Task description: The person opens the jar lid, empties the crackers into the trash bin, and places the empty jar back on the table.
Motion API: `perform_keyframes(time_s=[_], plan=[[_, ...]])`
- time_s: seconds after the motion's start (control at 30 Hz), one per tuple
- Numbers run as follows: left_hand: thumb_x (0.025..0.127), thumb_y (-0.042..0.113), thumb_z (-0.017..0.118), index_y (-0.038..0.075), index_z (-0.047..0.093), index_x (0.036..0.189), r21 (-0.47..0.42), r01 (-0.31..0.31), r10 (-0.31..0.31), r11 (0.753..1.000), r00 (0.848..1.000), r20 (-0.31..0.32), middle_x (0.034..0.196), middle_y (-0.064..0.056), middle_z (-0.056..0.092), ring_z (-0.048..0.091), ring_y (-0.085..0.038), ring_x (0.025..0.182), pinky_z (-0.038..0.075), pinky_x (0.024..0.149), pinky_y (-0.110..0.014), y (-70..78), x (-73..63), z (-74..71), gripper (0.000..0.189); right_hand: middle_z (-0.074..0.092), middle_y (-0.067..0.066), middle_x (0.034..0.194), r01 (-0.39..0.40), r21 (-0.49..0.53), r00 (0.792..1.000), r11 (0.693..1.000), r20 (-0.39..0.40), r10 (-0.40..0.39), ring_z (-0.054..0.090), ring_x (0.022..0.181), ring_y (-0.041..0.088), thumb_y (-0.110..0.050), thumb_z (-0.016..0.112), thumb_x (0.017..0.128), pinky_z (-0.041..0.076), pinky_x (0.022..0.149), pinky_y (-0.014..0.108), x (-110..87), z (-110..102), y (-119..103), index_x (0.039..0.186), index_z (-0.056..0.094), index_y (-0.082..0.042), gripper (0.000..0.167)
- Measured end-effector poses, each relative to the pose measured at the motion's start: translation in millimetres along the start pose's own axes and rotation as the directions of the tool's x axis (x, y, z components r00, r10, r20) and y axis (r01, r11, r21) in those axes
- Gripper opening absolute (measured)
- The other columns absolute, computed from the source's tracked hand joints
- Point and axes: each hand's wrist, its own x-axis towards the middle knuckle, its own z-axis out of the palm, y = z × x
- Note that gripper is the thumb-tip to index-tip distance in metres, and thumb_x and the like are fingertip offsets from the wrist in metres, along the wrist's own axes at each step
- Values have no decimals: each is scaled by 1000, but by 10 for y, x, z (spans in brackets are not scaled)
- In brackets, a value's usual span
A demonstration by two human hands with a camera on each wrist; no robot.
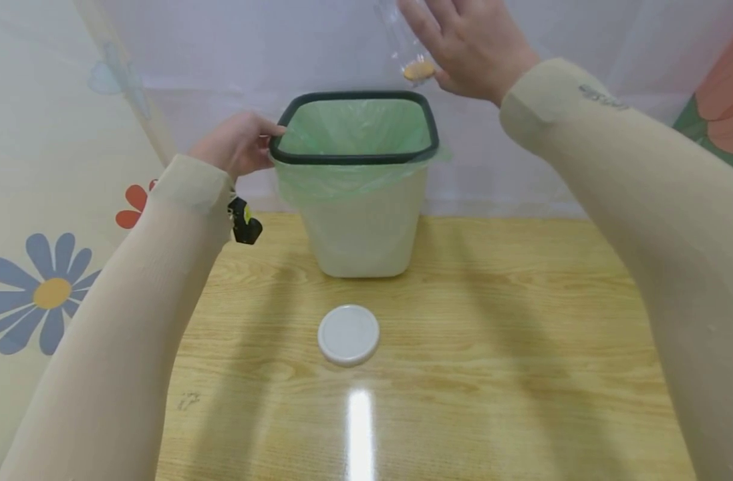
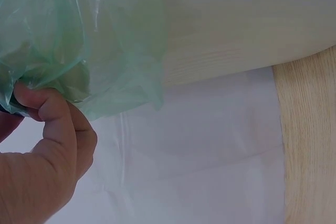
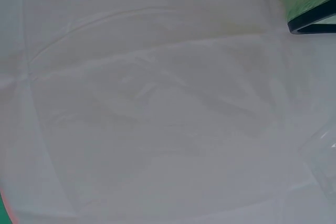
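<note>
My left hand [image 1: 236, 141] grips the left side of the bin's dark rim [image 1: 354, 160], where a green bag lines it. In the left wrist view the left hand [image 2: 52, 140] has its fingers curled at the folded green liner [image 2: 121, 66]. The pale bin [image 1: 366, 234] stands upright. Above and behind the bin's right corner, my right hand [image 1: 471, 50] holds a clear plastic container [image 1: 399, 40] with a yellow-orange oval piece [image 1: 419, 70] at its lower end. Part of both hand and container is cut off by the frame's top. The right wrist view catches only the container's edge [image 3: 323, 156].
A round white lid [image 1: 349, 335] lies on the wooden table [image 1: 462, 374] in front of the bin. Behind the table hangs a white cloth [image 1: 522, 174]; at the left is a flower-patterned one [image 1: 17, 174]. A small black device [image 1: 244, 220] hangs at the left wrist.
</note>
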Motion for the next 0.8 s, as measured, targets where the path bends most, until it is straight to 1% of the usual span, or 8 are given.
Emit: perform_keyframes(time_s=[0.13,0.2,0.33,0.4,0.53,0.67,0.73,0.8], plan=[[98,0,50,6,49,107,17,-10,10,1000,1000,-7,109,0,41,47,-11,88,53,67,-25,-1,-6,1,11,-1,19,161,4,-13,1000,1000,29,-4,5,147,35,-22,65,90,5,117,46,10,-20,-7,154,-6,-5,97],[98,0,50,6,49,106,21,-12,12,1000,1000,-8,108,0,40,47,-11,88,53,67,-25,-1,-6,-1,10,0,19,161,8,-16,1000,1000,27,-8,6,147,35,-22,65,90,6,117,46,7,-17,-6,154,-4,-4,95],[98,1,50,5,50,105,42,-23,23,999,1000,-12,104,-1,42,48,-12,83,53,64,-25,-10,1,-5,9,3,19,161,21,4,1000,1000,-10,-21,7,147,34,-19,64,89,6,117,46,6,-3,8,155,1,-4,92],[98,1,51,5,49,105,48,-27,27,999,1000,-15,102,-2,42,49,-12,80,53,63,-26,-14,5,-6,9,2,19,161,28,9,1000,1000,-13,-28,6,147,34,-17,64,89,4,117,46,8,-3,17,155,1,-5,92],[98,0,50,5,49,104,44,-30,30,999,1000,-5,102,-2,42,49,-12,79,53,64,-26,-13,6,-9,8,2,18,161,42,22,999,999,-18,-42,5,147,35,-14,62,90,4,117,47,10,-7,26,154,6,-6,86],[98,2,50,5,50,104,60,-38,37,998,999,2,105,-2,41,49,-12,79,52,63,-27,-9,5,-9,7,7,20,160,60,19,997,998,-58,-59,9,146,35,-11,59,90,8,117,48,16,3,19,152,14,-4,77],[98,3,50,6,50,105,70,-41,41,997,999,2,105,-2,41,49,-12,79,52,63,-27,-8,9,-9,7,9,20,160,70,12,995,997,-69,-69,11,146,36,-10,58,91,10,116,49,24,10,16,151,15,-4,75],[98,3,50,5,50,105,71,-41,41,997,999,-1,104,-2,41,49,-12,77,52,63,-27,-10,11,-10,8,12,21,159,84,-2,993,996,-84,-84,13,145,36,-9,54,93,11,116,49,33,21,8,151,16,-4,69]])
